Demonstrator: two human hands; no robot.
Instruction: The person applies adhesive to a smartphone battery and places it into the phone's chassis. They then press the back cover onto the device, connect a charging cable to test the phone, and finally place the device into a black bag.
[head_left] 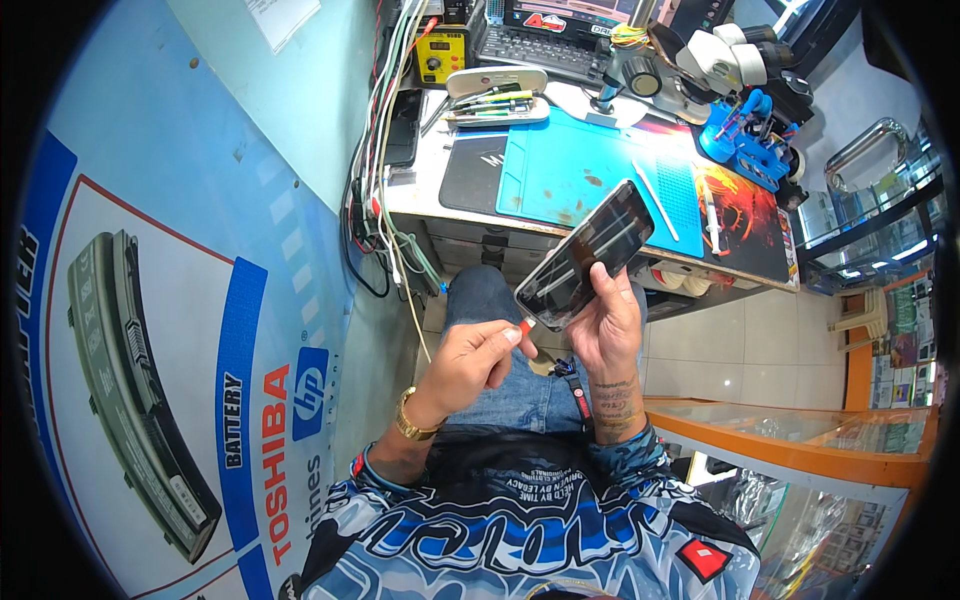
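A black smartphone (590, 255) with a glossy, reflective screen is held tilted above my lap, in front of the table edge. My right hand (610, 320) grips it from the right, thumb lying on the screen side and the other fingers mostly hidden behind it. At the phone's lower corner my left hand (480, 355) is closed in a pinch on a small red cable plug (527, 326), which touches or nearly touches the phone's bottom edge. Whether it is inserted cannot be made out. A pale cable (415, 315) runs down from the table's left side toward my left hand.
On the table lie a blue repair mat (545, 165), a white pen-like tool (655, 200), an open tool case (497, 100) and another phone (403, 127). Behind stand a laptop (540, 50), a microscope (720, 60) and a blue tool holder (745, 145). A glass showcase (800, 430) stands right.
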